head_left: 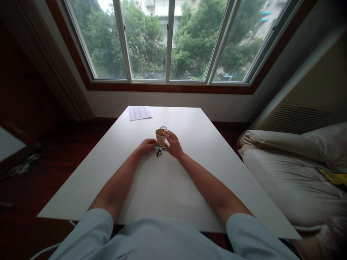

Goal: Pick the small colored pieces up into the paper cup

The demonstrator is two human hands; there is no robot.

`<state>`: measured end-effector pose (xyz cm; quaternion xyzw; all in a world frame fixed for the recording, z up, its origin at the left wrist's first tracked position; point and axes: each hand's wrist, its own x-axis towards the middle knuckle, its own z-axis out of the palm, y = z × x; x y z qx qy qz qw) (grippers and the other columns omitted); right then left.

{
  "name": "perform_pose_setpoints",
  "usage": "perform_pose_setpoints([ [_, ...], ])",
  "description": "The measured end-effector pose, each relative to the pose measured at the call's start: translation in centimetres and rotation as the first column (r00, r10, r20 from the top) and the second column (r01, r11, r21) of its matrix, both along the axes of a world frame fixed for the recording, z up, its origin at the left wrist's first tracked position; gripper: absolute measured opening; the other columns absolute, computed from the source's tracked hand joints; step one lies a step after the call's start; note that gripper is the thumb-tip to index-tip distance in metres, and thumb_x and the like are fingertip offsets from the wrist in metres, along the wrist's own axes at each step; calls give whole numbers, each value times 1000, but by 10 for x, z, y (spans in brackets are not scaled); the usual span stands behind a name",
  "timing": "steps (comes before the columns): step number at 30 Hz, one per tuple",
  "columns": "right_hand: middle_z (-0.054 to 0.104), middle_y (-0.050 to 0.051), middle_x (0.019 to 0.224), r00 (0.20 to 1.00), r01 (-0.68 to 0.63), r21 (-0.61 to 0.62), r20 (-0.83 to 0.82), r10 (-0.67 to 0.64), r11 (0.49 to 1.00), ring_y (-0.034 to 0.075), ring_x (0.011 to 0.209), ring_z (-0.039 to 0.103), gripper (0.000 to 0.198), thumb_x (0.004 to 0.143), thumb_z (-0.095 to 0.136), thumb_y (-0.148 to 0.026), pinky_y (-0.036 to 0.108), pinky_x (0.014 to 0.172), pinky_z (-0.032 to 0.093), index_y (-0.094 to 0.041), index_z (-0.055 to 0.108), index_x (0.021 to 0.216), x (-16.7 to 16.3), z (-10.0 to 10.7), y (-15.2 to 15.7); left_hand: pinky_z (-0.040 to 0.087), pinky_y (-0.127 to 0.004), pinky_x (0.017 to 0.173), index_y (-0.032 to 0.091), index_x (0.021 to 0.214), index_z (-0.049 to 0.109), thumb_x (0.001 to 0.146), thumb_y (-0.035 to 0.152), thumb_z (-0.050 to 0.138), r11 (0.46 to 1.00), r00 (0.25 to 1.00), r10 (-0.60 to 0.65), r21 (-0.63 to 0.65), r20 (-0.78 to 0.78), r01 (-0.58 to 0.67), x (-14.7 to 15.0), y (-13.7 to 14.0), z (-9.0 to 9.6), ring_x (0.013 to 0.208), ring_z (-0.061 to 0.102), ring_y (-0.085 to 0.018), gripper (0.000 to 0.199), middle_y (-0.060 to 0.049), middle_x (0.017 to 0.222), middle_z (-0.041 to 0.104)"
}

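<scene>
A beige paper cup (160, 138) stands upright on the white table (165, 191), its mouth facing up. From the right, my right hand (174, 145) curves around the cup, fingers at the rim and thumb lower down by the base. My left hand (148, 145) rests on the table just left of the cup, fingers bent together at the edge of the small pieces; whatever is between the fingertips is too small to make out. Several tiny pieces (159, 153) in blue, yellow, black and other colours lie loose in front of the cup.
Behind the cup lies a thin dark loop (163, 127), partly hidden by it. Printed paper sheets (140, 112) are at the table's far left corner. A pale padded sofa (292, 173) stands to the right, and a wide window (169, 43) is beyond the table.
</scene>
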<state>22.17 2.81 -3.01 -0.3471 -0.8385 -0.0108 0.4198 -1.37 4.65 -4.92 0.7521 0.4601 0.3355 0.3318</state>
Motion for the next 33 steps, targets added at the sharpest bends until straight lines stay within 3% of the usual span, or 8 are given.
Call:
perform_pose_setpoints([
  [5,46,9,151,999,35,-6,-32,-35,999,28,143,36,47,100,48,-31,52,117,37,-26,48,147,4,1,-1,49,-28,75,17,93,76,80,37,61,1000,999,2,16,-43,-2,-1,1,-3,77,63,-17,29,-4,87,74],
  [10,63,11,125,987,110,-66,-109,-116,992,27,120,54,30,99,48,-26,45,104,46,-24,64,123,11,-2,1,45,-27,69,17,94,76,78,34,61,999,995,-16,31,-96,19,-3,0,-4,73,60,-16,28,-2,81,71],
  [13,68,9,103,992,105,-144,-53,-114,984,23,101,59,24,97,47,-21,37,92,49,-22,69,106,12,-9,6,43,-26,66,18,93,76,77,34,61,999,992,-12,33,-124,17,-3,0,-5,70,57,-15,26,-1,77,69],
  [17,67,4,88,994,40,-262,108,-12,964,19,84,58,15,90,56,-17,29,79,46,-21,70,93,13,-20,11,43,-25,66,18,92,76,77,34,62,999,991,-28,27,-131,32,-2,0,-5,70,57,-15,26,-1,80,69],
  [20,65,3,86,986,-14,-309,154,65,951,17,82,57,12,82,62,-15,27,76,44,-21,70,90,14,-25,16,43,-25,66,18,93,75,77,34,62,998,990,-52,24,-131,55,-1,0,-5,71,57,-15,26,-1,82,70],
  [27,64,3,91,968,-105,-397,167,185,912,17,82,55,26,73,63,-9,26,74,43,-20,70,95,20,-21,22,44,-25,66,20,91,76,76,31,63,992,978,-50,103,-202,72,4,-5,-2,70,57,-15,23,-2,81,69],
  [33,64,5,95,942,-113,-323,265,205,940,22,95,56,30,75,68,-15,31,84,44,-22,71,104,20,-20,20,44,-25,66,20,102,76,80,39,63,988,972,-134,51,-195,146,3,-10,11,72,57,-15,31,-3,87,69],
])
